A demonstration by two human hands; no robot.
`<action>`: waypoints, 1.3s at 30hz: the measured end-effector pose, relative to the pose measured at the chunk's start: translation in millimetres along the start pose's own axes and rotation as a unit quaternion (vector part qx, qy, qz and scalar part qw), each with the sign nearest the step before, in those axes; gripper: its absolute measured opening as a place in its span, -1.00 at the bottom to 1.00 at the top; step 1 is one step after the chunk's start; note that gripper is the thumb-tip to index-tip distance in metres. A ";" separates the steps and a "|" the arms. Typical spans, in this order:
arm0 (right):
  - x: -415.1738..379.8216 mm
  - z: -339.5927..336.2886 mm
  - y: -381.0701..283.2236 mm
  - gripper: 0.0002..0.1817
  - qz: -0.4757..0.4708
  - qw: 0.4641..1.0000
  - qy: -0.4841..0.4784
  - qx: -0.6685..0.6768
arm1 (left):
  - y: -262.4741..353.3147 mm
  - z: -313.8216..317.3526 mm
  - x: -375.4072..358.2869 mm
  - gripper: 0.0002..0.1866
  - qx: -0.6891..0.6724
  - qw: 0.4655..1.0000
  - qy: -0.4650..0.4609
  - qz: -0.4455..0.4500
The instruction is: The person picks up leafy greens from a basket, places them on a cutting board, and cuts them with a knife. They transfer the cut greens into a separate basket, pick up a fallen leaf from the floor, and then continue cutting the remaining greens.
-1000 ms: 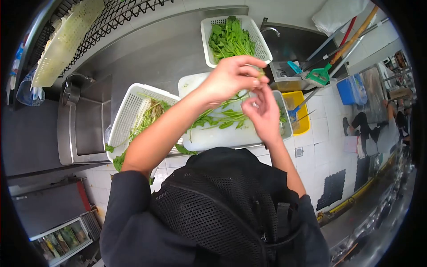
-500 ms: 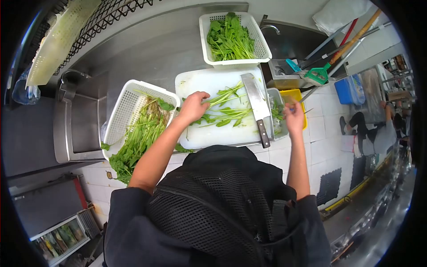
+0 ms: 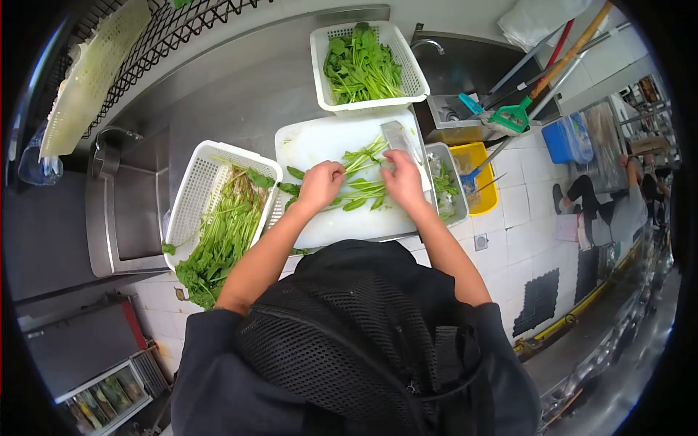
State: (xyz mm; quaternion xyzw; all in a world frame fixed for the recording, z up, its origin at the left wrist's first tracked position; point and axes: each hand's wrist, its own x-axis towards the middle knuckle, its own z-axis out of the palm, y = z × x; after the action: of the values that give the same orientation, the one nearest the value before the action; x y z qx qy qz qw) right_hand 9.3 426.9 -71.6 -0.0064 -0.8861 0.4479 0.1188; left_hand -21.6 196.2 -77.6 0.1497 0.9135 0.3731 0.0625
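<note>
Leafy green stalks lie on a white cutting board. At their left side, my left hand is closed, its fingertips pinched at the stalks; what lies between them is too small to tell. My right hand reaches over the right ends of the stalks, fingers curled together at a stem. Partly behind that hand lies a cleaver, its blade showing and its handle hidden. A white basket of uncut greens stands left of the board. Another white basket holds greens behind it.
Right of the board are a grey bin with scraps and a yellow container. A sink is at the left, a second sink at the back right. Brooms lean there. Another person is at the far right.
My right hand has moved left from over the bin to the stalks on the board, now covering the cleaver's handle. The whole view has shifted slightly.
</note>
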 end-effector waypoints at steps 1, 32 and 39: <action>3.4 9.2 -1.2 -0.74 -0.042 0.998 0.007 -0.039 | 1.0 1.2 -2.4 -0.87 -0.011 1.000 0.003 -0.011; -2.2 6.6 12.0 -0.71 -0.110 0.973 -0.109 -0.170 | 26.2 -0.6 -74.3 -0.92 0.026 0.999 -0.013 0.021; 17.9 -8.1 -1.4 -0.55 0.013 0.962 -0.244 -0.119 | 19.8 -7.2 -84.6 -0.92 0.019 1.000 0.015 0.016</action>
State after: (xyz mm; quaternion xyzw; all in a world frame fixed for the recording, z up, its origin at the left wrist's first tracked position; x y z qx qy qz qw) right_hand -6.2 434.6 -62.2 0.0776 -0.9350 0.3287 -0.1084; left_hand 61.5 177.7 -58.4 0.1594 0.9188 0.3589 0.0400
